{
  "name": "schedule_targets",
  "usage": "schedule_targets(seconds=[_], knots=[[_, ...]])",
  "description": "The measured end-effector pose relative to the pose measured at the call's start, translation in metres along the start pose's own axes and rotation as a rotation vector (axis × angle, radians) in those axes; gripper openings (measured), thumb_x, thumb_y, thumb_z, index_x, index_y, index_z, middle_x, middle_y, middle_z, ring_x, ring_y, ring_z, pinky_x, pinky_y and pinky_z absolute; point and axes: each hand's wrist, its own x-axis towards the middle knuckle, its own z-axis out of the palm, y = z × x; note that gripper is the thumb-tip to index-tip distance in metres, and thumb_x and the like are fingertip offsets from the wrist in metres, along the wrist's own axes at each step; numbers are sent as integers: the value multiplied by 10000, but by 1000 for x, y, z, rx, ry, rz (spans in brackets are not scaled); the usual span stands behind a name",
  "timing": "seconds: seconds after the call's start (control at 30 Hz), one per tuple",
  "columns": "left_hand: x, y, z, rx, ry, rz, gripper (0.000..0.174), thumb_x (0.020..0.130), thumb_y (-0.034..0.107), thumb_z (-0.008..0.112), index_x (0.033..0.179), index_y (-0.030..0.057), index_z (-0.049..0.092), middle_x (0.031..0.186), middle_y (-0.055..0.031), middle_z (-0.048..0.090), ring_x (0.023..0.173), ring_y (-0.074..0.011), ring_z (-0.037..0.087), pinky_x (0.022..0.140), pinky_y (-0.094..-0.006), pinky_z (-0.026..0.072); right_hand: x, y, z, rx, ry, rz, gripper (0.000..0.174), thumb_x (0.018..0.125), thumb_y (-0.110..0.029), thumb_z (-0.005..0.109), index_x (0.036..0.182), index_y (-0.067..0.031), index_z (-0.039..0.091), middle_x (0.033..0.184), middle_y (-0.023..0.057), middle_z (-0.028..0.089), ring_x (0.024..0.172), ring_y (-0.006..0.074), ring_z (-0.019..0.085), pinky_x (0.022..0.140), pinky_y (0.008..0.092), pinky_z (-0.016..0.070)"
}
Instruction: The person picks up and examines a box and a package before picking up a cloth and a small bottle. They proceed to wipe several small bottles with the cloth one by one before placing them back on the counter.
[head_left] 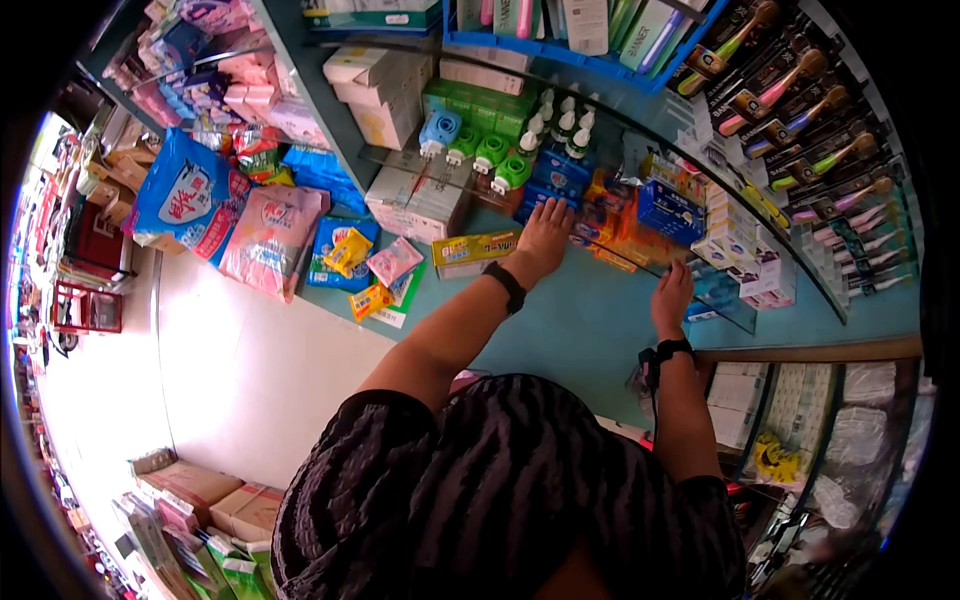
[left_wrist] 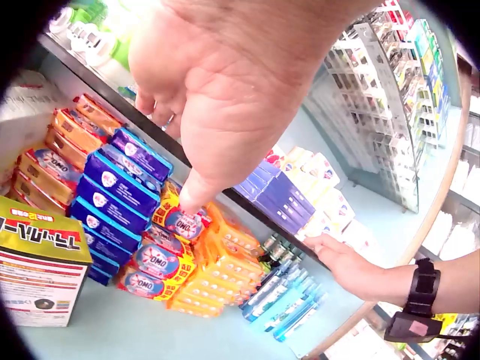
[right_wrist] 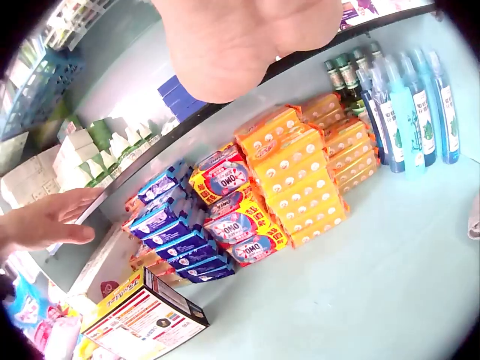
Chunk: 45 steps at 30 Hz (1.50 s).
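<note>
My left hand (head_left: 545, 238) reaches over the front edge of a glass shelf (left_wrist: 247, 204), in front of the stacked blue soap packs. Its fingers lie extended above the edge in the right wrist view, while the thumb hangs below it, before the OMO soap packs (left_wrist: 156, 259). Farther right, my right hand (head_left: 673, 297) holds the same edge with bent fingers. Part of that hand (right_wrist: 251, 45) fills the top of the right wrist view, its fingertips hidden. Orange soap packs (right_wrist: 296, 191) and blue bottles (right_wrist: 412, 120) stand below the shelf.
A yellow box (head_left: 475, 252) stands on the counter (head_left: 560, 330) left of the soap. Green and blue bottles (head_left: 490, 152) and white boxes (head_left: 735, 245) sit on the shelf. Toothbrush packs (head_left: 800, 110) hang at the right, and detergent bags (head_left: 275, 240) lean at the left.
</note>
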Motion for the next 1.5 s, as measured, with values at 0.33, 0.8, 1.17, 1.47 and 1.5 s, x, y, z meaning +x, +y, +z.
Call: schedule_targets(seconds=[0.33,0.8,1.17,1.47,1.5], knots=[[4,13,-10,10,-102,-117,600,819,185,490,1374,54,302,1454,-140,261,1355,-305,219,1102,-420,179,7,17,-3,83,-33,-42,334,921,-185,451,1231,-63,460,1249,144,463,1195,335,408,975,463,337],[13,20,-4,230,-110,-111,677,771,271,566,1346,13,317,1389,-158,355,1287,-303,337,1047,-411,297,-14,46,-29,648,72,-45,224,865,-111,558,1079,-44,570,1087,136,597,972,257,579,805,338,467],[15,24,-26,192,-260,-45,799,739,276,652,1380,17,251,1436,-181,274,1314,-360,285,1060,-422,293,-179,216,24,930,-239,916,170,832,-188,573,850,-22,605,763,81,594,640,154,571,541,270,438],[17,17,-29,219,-323,-5,804,760,272,644,1392,5,224,1446,-200,245,1319,-368,275,1068,-410,288,-236,197,94,183,-241,747,342,717,-186,606,1027,-48,566,992,200,593,959,381,537,824,466,437],[18,17,-29,211,-318,1,806,754,265,650,1388,2,228,1444,-202,246,1316,-368,281,1062,-412,295,-227,189,86,75,-302,756,429,715,-200,620,1111,-59,533,1057,193,581,997,366,522,861,465,426]])
